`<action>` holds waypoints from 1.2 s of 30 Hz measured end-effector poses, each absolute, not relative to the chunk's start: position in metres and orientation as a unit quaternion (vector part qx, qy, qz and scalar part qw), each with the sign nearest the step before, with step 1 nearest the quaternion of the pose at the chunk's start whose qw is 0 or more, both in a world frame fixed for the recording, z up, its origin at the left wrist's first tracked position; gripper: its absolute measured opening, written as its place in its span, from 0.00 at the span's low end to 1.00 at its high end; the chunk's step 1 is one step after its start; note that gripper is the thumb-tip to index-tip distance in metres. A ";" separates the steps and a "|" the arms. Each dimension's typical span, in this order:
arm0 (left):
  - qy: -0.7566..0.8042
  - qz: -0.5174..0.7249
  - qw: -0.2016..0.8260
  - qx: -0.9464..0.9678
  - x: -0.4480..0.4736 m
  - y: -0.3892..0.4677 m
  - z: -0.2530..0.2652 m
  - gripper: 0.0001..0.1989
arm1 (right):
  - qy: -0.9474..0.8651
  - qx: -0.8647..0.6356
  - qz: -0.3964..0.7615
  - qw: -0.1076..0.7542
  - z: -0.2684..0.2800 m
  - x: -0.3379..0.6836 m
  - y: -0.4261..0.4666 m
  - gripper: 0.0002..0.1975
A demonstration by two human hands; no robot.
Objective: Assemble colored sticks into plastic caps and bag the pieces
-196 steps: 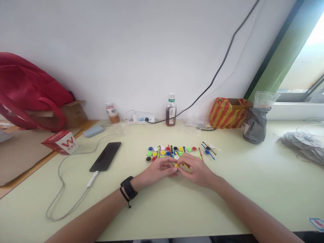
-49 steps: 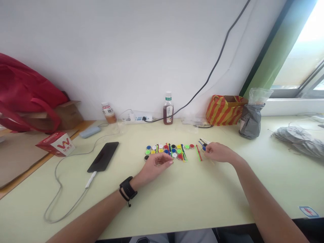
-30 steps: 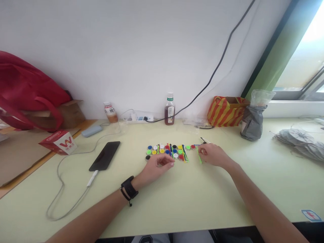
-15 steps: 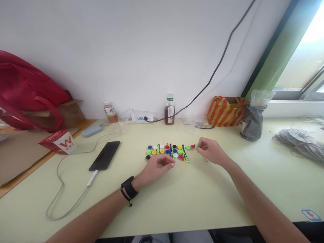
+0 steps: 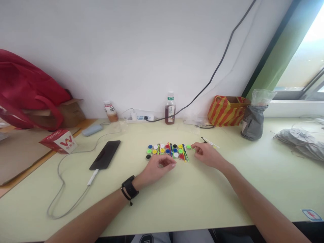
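Note:
Rows of small round pieces with blue, green, yellow, white, red and black tops lie mid-table, several with clear lower parts. Bundles of thin coloured strips like cable ties lie between them. Just in front of the rows rests my left hand, fingers loosely curled, a gap before the thumb, nothing visible inside. My right hand is pinched at the right end of the rows, by a green-topped piece. Thin cable ties in black, white and yellow stick out behind it; a green end shows at its fingertips.
A phone on a charging cable lies at left, near a red-and-white box. Along the wall stand a drink bottle, a power strip, a striped bag and a grey bag. Grey bundled material lies right.
My right hand has moved slightly left and turned; the thin ties that hung below its fingers now stick out behind it. My left hand has stayed in place.

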State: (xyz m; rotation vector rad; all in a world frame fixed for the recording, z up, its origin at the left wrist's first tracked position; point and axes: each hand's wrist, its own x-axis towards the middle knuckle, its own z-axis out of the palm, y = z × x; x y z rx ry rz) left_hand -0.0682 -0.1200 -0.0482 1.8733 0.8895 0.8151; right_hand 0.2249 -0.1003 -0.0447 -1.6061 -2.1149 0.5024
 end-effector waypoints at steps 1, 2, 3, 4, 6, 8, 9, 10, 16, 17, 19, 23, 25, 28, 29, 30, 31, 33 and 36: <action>0.359 0.327 0.440 0.755 -0.068 -0.120 -0.048 0.12 | -0.763 -0.581 0.177 0.220 -0.045 0.225 -0.100 0.18; 0.359 0.327 0.439 0.756 -0.068 -0.120 -0.048 0.12 | -0.763 -0.581 0.172 0.224 -0.044 0.225 -0.101 0.18; 0.358 0.326 0.439 0.757 -0.068 -0.121 -0.048 0.12 | -0.763 -0.581 0.167 0.229 -0.044 0.224 -0.101 0.17; 0.358 0.326 0.438 0.758 -0.068 -0.121 -0.048 0.12 | -0.763 -0.581 0.161 0.232 -0.043 0.224 -0.101 0.17; 0.357 0.322 0.437 0.760 -0.069 -0.121 -0.048 0.12 | -0.763 -0.584 0.150 0.231 -0.042 0.224 -0.102 0.17; 0.358 0.318 0.437 0.762 -0.069 -0.122 -0.049 0.12 | -0.764 -0.591 0.141 0.218 -0.041 0.223 -0.102 0.17; 0.358 0.316 0.437 0.762 -0.069 -0.122 -0.049 0.11 | -0.764 -0.594 0.138 0.210 -0.040 0.223 -0.102 0.17; 0.359 0.314 0.436 0.763 -0.068 -0.122 -0.049 0.11 | -0.765 -0.596 0.136 0.203 -0.040 0.223 -0.102 0.17; 0.359 0.308 0.437 0.765 -0.068 -0.123 -0.047 0.12 | -0.763 -0.607 0.124 0.185 -0.039 0.222 -0.103 0.16; 0.359 0.307 0.437 0.766 -0.068 -0.123 -0.047 0.12 | -0.764 -0.607 0.122 0.183 -0.039 0.222 -0.103 0.15; 0.357 0.305 0.436 0.767 -0.068 -0.123 -0.047 0.11 | -0.766 -0.605 0.119 0.180 -0.038 0.221 -0.104 0.14; 0.357 0.303 0.434 0.769 -0.069 -0.123 -0.048 0.11 | -0.768 -0.607 0.115 0.170 -0.038 0.221 -0.105 0.13; 0.358 0.302 0.432 0.771 -0.068 -0.123 -0.049 0.11 | -0.767 -0.609 0.111 0.170 -0.039 0.221 -0.105 0.14; 0.357 0.297 0.429 0.775 -0.068 -0.124 -0.049 0.11 | -0.767 -0.609 0.110 0.169 -0.040 0.221 -0.104 0.15; 0.356 0.296 0.429 0.775 -0.068 -0.124 -0.049 0.11 | -0.769 -0.607 0.111 0.167 -0.041 0.221 -0.104 0.15; 0.356 0.296 0.429 0.775 -0.067 -0.125 -0.048 0.11 | -0.770 -0.606 0.110 0.166 -0.041 0.221 -0.104 0.15; 0.355 0.296 0.430 0.775 -0.067 -0.125 -0.048 0.11 | -0.771 -0.606 0.108 0.164 -0.041 0.221 -0.104 0.16; 0.354 0.297 0.432 0.774 -0.067 -0.125 -0.047 0.11 | -0.770 -0.609 0.102 0.159 -0.040 0.221 -0.104 0.15; 0.356 0.297 0.433 0.773 -0.067 -0.126 -0.045 0.11 | -0.768 -0.615 0.089 0.153 -0.039 0.221 -0.104 0.13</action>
